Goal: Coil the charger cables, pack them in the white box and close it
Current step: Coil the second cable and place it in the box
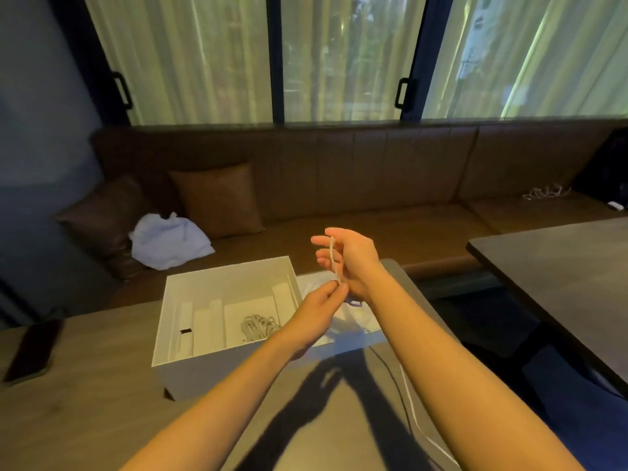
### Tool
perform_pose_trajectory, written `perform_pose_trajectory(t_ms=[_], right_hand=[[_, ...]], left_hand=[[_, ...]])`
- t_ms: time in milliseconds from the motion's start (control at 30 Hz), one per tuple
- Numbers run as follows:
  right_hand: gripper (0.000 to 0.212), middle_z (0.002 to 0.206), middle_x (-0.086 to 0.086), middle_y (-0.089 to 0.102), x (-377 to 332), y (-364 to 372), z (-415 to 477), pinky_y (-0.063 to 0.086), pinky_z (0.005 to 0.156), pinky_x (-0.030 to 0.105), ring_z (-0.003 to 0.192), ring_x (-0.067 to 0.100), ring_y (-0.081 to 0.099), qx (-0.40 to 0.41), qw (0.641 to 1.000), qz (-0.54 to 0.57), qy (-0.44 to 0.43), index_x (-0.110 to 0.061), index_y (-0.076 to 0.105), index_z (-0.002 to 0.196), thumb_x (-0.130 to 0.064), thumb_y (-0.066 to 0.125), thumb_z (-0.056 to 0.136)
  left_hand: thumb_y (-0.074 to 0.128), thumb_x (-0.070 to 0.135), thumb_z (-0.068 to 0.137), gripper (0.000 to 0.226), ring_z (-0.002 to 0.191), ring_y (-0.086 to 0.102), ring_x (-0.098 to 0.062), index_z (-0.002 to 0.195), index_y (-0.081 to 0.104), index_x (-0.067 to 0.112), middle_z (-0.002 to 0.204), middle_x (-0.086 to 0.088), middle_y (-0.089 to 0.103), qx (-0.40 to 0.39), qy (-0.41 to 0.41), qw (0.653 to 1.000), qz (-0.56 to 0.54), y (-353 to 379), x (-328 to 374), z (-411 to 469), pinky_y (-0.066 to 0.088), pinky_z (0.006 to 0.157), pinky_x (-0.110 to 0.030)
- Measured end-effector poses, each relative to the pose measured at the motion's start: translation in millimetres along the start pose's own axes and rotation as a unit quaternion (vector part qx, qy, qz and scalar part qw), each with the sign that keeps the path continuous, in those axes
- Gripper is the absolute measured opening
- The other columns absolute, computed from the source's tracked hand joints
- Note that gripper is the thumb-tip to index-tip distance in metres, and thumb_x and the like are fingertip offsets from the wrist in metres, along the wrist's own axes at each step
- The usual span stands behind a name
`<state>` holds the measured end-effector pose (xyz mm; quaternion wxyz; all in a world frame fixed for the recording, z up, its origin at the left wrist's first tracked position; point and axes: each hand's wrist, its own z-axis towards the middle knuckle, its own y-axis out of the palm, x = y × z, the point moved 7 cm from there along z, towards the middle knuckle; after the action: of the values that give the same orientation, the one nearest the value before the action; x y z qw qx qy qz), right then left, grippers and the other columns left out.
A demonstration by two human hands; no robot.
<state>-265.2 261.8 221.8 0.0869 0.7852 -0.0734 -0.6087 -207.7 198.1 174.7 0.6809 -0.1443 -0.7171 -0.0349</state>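
Curtained windows (204,56) back a long brown sofa (373,185) with two cushions (217,198) and a crumpled white cloth (166,241); wooden counter (85,385) in front. White cable (332,258), thin and pale, held taut above the counter between both hands. Right hand (350,256) raised, fingers loosely spread, cable running down across its palm. Left hand (319,311) just below, fingertips pinched on the cable's lower end. Hands nearly touching. More white cable trails along the counter's right edge. White box (190,368) sits open on the counter, just left of the hands. Inside: white card dividers standing upright, and one coiled bundle of white cable (260,326) lying in the right compartment. White lid (353,326) lies flat beside the box, partly hidden by the arms. Dark phone (32,348) at the counter's left edge.
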Motion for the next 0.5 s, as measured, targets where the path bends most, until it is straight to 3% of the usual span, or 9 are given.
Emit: perform_pose_trajectory(t_ms=[133, 233, 300, 400, 500], right_hand=[[0.031, 0.119, 0.005, 0.065, -24.8, 40.7, 12.3, 0.059, 0.071, 0.024, 0.09, 0.017, 0.07, -0.053, 0.997, 0.018, -0.049, -0.009, 0.05, 0.129, -0.013, 0.045, 0.098], [0.033, 0.114, 0.004, 0.066, -43.6, 49.1, 24.3, 0.059, 0.068, 0.021, 0.089, 0.015, 0.069, -0.011, 0.995, -0.026, -0.099, -0.01, 0.054, 0.126, -0.01, 0.054, 0.094], [0.029, 0.108, 0.004, 0.066, -48.9, 50.4, 32.4, 0.057, 0.07, 0.02, 0.086, 0.014, 0.068, 0.028, 0.987, -0.085, -0.137, -0.01, 0.058, 0.122, -0.012, 0.057, 0.092], [0.022, 0.1, 0.007, 0.069, -40.1, 55.8, 40.2, 0.059, 0.076, 0.03, 0.085, 0.016, 0.068, 0.065, 0.959, -0.207, -0.182, -0.012, 0.065, 0.111, -0.02, 0.06, 0.091], [0.02, 0.084, 0.008, 0.069, -14.4, 82.1, 38.2, 0.056, 0.072, 0.042, 0.075, 0.02, 0.064, 0.01, 0.907, -0.368, -0.203, -0.017, 0.07, 0.087, -0.031, 0.058, 0.091]], left_hand=[[0.044, 0.026, 0.098, 0.026, 0.09, 0.065, -0.004, 0.092, 0.068, 0.02, 0.091, 0.005, 0.071, 0.034, 0.012, 0.999, 0.034, -51.9, 14.1, -22.1, 0.047, 0.081, -0.016], [0.051, 0.019, 0.095, 0.025, 0.095, 0.068, -0.012, 0.081, 0.07, 0.012, 0.088, -0.002, 0.073, 0.052, -0.008, 0.998, 0.024, -97.1, 11.1, -44.6, 0.049, 0.09, -0.024], [0.048, 0.016, 0.096, 0.025, 0.085, 0.069, -0.016, 0.086, 0.069, 0.006, 0.076, -0.002, 0.07, 0.049, -0.019, 0.998, -0.04, -123.1, 17.1, -58.4, 0.052, 0.092, -0.033], [0.046, 0.016, 0.095, 0.023, 0.058, 0.059, -0.013, 0.101, 0.066, 0.005, 0.061, -0.001, 0.057, 0.05, 0.006, 0.978, -0.202, -157.8, 42.2, -69.5, 0.056, 0.07, -0.029], [0.048, 0.019, 0.09, 0.028, 0.055, 0.052, -0.01, 0.102, 0.07, 0.005, 0.063, -0.001, 0.056, 0.054, 0.067, 0.929, -0.361, -187.5, 71.1, -70.6, 0.054, 0.061, -0.024]])
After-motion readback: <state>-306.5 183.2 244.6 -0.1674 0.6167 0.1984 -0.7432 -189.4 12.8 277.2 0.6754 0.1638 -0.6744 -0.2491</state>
